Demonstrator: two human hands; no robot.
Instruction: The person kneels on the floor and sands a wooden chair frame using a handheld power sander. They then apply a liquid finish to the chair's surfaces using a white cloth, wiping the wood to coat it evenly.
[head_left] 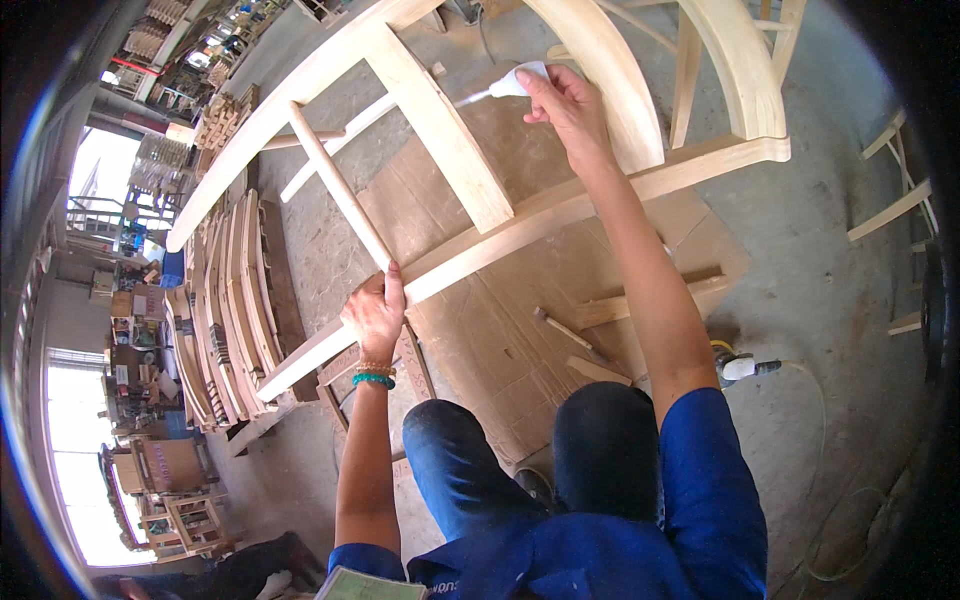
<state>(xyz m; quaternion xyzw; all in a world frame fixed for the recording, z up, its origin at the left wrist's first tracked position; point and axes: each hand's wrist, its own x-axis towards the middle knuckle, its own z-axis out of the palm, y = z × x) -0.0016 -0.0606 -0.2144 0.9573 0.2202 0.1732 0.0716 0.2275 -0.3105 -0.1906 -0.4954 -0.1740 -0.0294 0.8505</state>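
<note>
A pale wooden chair frame lies on its side in front of me, with curved legs, a flat crosspiece and a round rung. My left hand is closed around its long near rail, beside the rung's end. Over the far part of the frame, my right hand grips a white squeeze bottle with a narrow nozzle. The nozzle points left and slightly down, near the edge of the flat crosspiece. Whether its tip touches wood, I cannot tell.
Flattened cardboard covers the floor below, with a hammer and loose wood pieces on it. A corded power tool lies to the right. Curved wooden parts are stacked at left. Another wooden frame stands far right.
</note>
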